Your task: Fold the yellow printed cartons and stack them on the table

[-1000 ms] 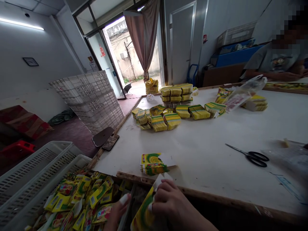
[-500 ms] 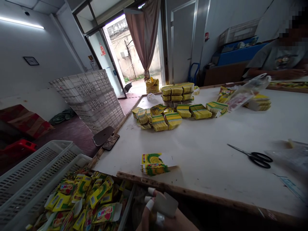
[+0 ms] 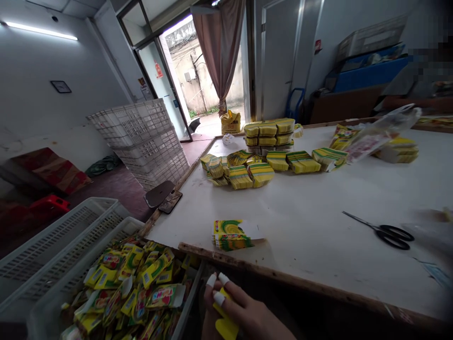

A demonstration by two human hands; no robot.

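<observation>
A small yellow carton (image 3: 226, 323) is held low at the bottom of the view, in front of the table edge. My right hand (image 3: 249, 309) closes over it from the right, with white coverings on its fingertips. My left hand (image 3: 211, 307) presses against it from the left; most of that hand is hidden or out of view, and one white-covered fingertip shows. Just beyond, a small stack of flat yellow-and-green cartons (image 3: 231, 236) lies on the white table (image 3: 304, 208). A crate (image 3: 191, 293) full of yellow cartons (image 3: 166, 295) stands at my left.
Bundles of flat cartons (image 3: 251, 175) lie across the table, some stacked. Black scissors (image 3: 392, 236) and a clear plastic bag (image 3: 384, 134) are to the right. A phone (image 3: 170, 201) rests at the left edge. Stacked white crates (image 3: 141, 141) stand beyond; a person sits far right.
The pale grey-white side of the piece in my hands has given way to a yellow side. My right hand now reaches around it, and the whole view has shifted slightly.
</observation>
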